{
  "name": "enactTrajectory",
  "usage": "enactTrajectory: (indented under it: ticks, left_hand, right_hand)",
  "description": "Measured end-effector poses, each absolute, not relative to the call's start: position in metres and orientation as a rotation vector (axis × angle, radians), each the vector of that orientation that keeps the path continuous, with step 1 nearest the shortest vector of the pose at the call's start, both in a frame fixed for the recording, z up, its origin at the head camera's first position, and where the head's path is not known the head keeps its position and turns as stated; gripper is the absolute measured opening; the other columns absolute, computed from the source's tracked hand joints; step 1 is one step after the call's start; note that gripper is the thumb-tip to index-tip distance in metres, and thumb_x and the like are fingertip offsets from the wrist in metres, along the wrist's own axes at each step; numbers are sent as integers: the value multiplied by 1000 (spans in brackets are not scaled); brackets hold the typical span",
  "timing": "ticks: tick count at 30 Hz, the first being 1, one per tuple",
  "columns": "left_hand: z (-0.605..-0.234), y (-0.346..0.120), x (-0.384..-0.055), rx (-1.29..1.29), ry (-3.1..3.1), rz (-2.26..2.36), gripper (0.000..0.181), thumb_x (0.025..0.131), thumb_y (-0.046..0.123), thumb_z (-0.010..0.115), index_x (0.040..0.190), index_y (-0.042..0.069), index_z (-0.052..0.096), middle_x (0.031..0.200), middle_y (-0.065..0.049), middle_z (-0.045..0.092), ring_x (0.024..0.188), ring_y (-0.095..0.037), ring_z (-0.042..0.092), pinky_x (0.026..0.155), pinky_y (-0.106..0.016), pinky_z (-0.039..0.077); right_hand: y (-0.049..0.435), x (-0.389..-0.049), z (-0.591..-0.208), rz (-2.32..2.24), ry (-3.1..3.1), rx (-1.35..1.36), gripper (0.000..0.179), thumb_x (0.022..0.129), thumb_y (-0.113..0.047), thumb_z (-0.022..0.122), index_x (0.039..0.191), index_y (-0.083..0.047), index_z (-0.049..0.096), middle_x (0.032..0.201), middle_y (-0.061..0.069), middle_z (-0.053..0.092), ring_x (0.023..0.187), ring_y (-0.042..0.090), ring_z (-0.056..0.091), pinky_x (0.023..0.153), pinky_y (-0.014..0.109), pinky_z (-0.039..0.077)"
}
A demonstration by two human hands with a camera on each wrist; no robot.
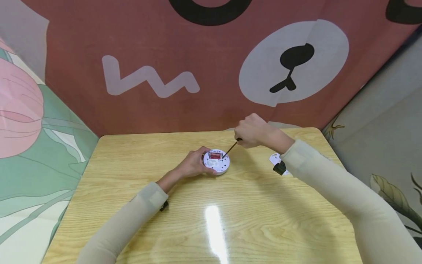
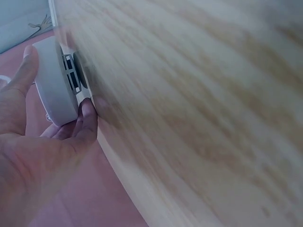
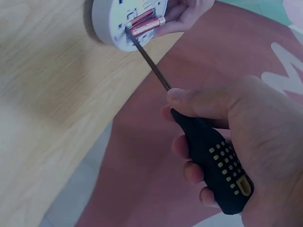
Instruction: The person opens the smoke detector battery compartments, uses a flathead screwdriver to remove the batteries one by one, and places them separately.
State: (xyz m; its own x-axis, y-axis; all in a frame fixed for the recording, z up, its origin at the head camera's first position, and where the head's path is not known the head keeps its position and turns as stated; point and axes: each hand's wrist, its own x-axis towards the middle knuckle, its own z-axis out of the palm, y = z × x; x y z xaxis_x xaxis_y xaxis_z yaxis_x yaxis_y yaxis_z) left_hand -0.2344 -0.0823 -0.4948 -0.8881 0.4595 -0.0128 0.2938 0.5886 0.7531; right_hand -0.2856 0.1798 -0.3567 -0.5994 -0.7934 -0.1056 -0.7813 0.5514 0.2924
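A round white smoke alarm (image 1: 220, 168) is held with its back upward near the table's far middle. Its side shows dark vent slots in the left wrist view. My left hand (image 1: 193, 163) grips its left side, thumb at the near rim and fingers around the far side. Two red batteries (image 1: 215, 156) lie side by side in its open compartment. My right hand (image 1: 253, 131) grips a screwdriver with a black, yellow-dotted handle (image 3: 213, 163). Its thin shaft (image 3: 151, 65) slants down to the left, the tip at the end of the batteries.
A white plate (image 1: 274, 158) lies on the wooden table (image 1: 171, 227) to the right, partly hidden by the right sleeve and a black wrist camera (image 1: 279, 168). A reddish printed wall covering (image 1: 148, 113) stands just behind the table's far edge.
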Motion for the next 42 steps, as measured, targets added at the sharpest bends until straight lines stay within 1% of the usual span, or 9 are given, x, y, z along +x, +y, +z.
enactTrajectory:
  ticks: [5, 8, 10, 12, 14, 22, 29, 36, 42]
  left_hand:
    - [-494, -83, -235, 620, 2601, 1173, 93, 69, 34, 102, 144, 5, 56, 132, -18, 71, 120, -28, 67, 106, -42, 52]
    - [-494, -82, -236, 620, 2597, 1166, 94, 69, 34, 102, 145, 5, 55, 132, -18, 71, 120, -28, 67, 106, -42, 52]
    - [-494, -82, -236, 617, 2594, 1163, 94, 69, 34, 102, 146, 5, 55, 132, -18, 70, 121, -27, 66, 107, -42, 52]
    - [-493, -83, -235, 615, 2597, 1159, 95, 69, 34, 102, 146, 5, 55, 133, -18, 70, 121, -28, 66, 107, -42, 52]
    - [-492, -83, -235, 619, 2602, 1157, 94, 69, 34, 102, 146, 4, 55, 132, -18, 71, 121, -28, 66, 107, -43, 52]
    - [-493, -83, -234, 636, 2605, 1160, 94, 69, 33, 102, 145, 3, 56, 133, -18, 70, 121, -28, 66, 106, -42, 52]
    - [-493, -84, -235, 637, 2607, 1151, 94, 69, 33, 103, 145, 3, 56, 133, -18, 70, 122, -29, 66, 107, -42, 52]
    - [-496, -85, -236, 650, 2614, 1138, 94, 69, 34, 102, 146, 4, 56, 132, -16, 71, 120, -27, 66, 107, -42, 51]
    - [-497, -86, -236, 629, 2604, 1149, 95, 69, 36, 102, 146, 4, 56, 131, -15, 72, 119, -25, 66, 107, -42, 51]
  right_hand:
    - [192, -284, -365, -413, -2742, 1361, 49, 90, -31, 79, 57, -26, 43, 56, -9, 34, 51, 11, 28, 48, 31, 19]
    - [199, -282, -370, -388, -2730, 1347, 37, 89, -34, 81, 62, -25, 58, 60, -9, 48, 51, 11, 33, 47, 31, 20]
    - [202, -281, -373, -370, -2721, 1341, 23, 89, -35, 82, 71, -25, 72, 67, -9, 61, 50, 11, 36, 46, 30, 20]
    - [205, -280, -377, -352, -2713, 1332, 10, 89, -35, 83, 86, -26, 82, 78, -6, 72, 49, 11, 40, 45, 30, 20]
    - [208, -281, -380, -328, -2715, 1317, 12, 89, -37, 84, 95, -26, 85, 82, -5, 74, 49, 12, 42, 44, 30, 19]
    - [227, -280, -399, -106, -2748, 1242, 21, 89, -36, 84, 107, -24, 87, 85, -3, 76, 52, 8, 44, 45, 26, 18]
    - [243, -277, -425, 78, -2761, 1165, 19, 90, -32, 85, 107, -24, 87, 84, -3, 76, 51, 6, 44, 45, 25, 19]
    - [255, -272, -450, 264, -2796, 1070, 19, 91, -32, 84, 107, -23, 87, 78, -6, 70, 49, 5, 37, 45, 25, 21]
    - [260, -264, -469, 446, -2808, 1007, 19, 92, -29, 84, 109, -19, 86, 83, -5, 74, 48, 3, 37, 43, 25, 22]
